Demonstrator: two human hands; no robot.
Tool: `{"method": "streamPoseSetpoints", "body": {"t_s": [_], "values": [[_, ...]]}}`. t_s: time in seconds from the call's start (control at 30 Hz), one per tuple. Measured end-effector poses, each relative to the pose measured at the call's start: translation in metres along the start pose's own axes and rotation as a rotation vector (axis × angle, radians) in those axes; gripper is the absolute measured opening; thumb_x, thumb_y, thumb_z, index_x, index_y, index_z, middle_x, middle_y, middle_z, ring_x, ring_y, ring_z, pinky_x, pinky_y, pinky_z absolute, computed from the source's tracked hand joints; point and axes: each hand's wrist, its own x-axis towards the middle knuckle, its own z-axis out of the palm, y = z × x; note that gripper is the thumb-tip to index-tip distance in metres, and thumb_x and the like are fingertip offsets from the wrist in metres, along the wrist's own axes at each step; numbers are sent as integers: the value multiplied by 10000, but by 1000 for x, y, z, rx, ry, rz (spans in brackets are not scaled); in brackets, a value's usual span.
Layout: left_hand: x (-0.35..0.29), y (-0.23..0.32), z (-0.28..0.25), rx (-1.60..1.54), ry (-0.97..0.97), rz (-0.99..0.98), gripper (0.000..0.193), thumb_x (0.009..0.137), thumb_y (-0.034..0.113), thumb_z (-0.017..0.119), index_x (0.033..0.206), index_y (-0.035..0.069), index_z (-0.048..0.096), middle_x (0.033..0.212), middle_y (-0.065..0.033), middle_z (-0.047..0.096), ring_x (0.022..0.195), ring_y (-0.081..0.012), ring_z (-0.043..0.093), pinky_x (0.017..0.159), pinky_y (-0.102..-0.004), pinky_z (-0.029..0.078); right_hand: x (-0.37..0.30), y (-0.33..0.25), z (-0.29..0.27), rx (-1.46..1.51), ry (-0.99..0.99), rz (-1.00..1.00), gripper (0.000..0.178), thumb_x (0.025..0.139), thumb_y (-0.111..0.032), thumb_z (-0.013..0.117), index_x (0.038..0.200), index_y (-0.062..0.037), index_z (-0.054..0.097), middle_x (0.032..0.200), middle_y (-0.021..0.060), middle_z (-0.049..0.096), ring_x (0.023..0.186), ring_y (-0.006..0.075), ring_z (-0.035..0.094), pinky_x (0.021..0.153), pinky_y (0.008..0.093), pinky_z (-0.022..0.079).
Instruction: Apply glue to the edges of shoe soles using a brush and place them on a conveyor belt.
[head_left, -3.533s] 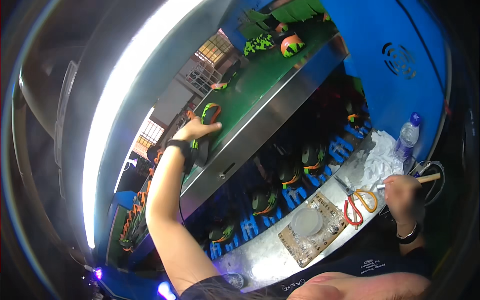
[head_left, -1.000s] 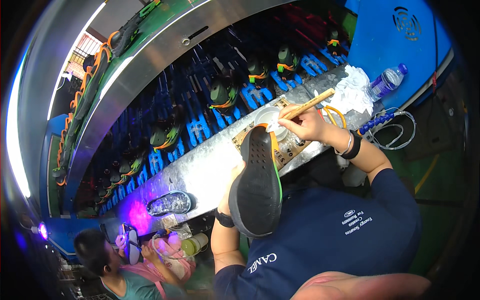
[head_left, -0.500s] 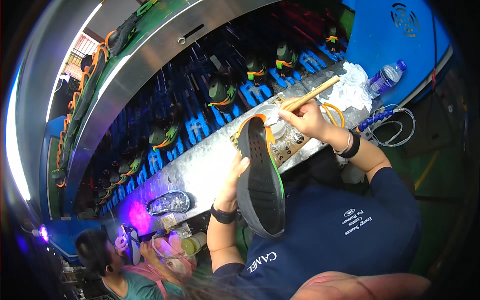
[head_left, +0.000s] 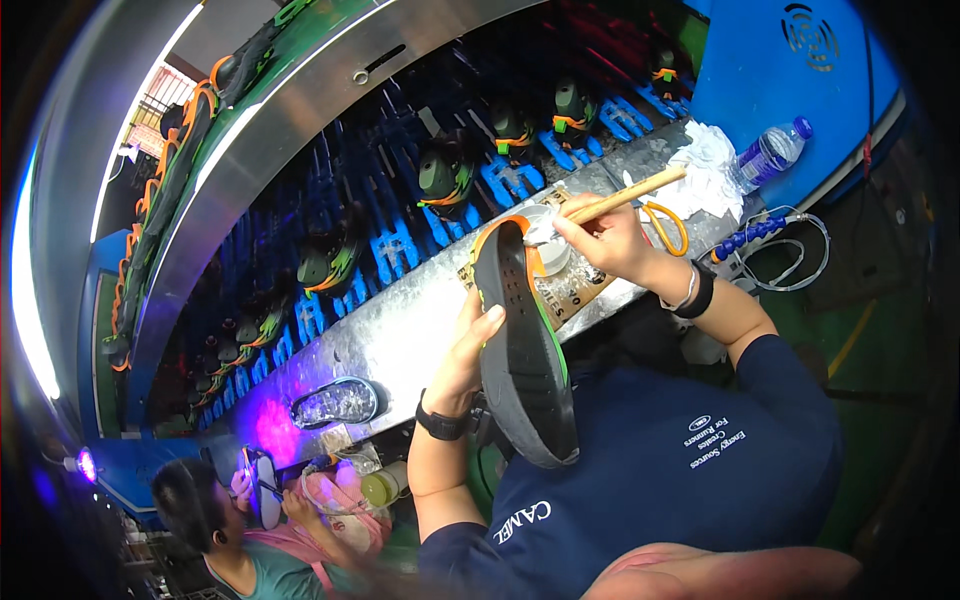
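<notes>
My left hand (head_left: 462, 350) grips a black shoe sole (head_left: 525, 375) with an orange and green edge, thumb on its side. The sole is held up at a slant, its orange-rimmed end toward the bench. In my right hand (head_left: 615, 240) is a brush (head_left: 640, 192) with a pale wooden handle, pinched low near the bristles. Its white head is at the inner side of the orange rim; the exact contact is partly hidden by my fingers. Behind the sole's tip stands a whitish pot (head_left: 551, 258), partly covered, on a piece of printed cardboard (head_left: 578, 290).
On the metal bench (head_left: 400, 320) lie another sole (head_left: 337, 402), white crumpled cloth or paper (head_left: 705, 170), an orange ring-shaped piece (head_left: 667, 228) and a bottle (head_left: 770, 155). Beyond it, dark shoes (head_left: 446, 173) sit among blue holders. A co-worker (head_left: 215, 520) handles a sole at lower left.
The sole has turned slightly, its lower end shifting right. My right hand and the brush have moved a little along the orange rim, and the brush handle lies flatter.
</notes>
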Motion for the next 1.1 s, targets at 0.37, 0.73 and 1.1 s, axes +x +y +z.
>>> {"method": "streamPoseSetpoints", "body": {"t_s": [0.37,0.73,1.1], "values": [[8,3,-8,114,9,36,653,738,253,512,1256,0,205,1200,-137,352,1077,-183,381,884,-294,318,-16,-22,9,-56,-93,37,50,748,-45,561,727,0,559,586,5,512,491,34,447,434,183,337],[15,21,-7,201,16,87,644,724,205,545,1244,-1,225,1112,-123,432,955,-155,466,809,-265,366,-32,-42,7,-60,-246,27,91,727,-59,575,666,-1,539,535,15,514,441,39,449,390,193,335],[15,26,-12,206,34,98,651,723,202,549,1250,7,221,1111,-137,437,967,-179,469,823,-283,366,-40,-47,8,141,-283,68,51,754,-57,558,757,-9,542,597,6,513,509,40,464,446,183,362]]}}
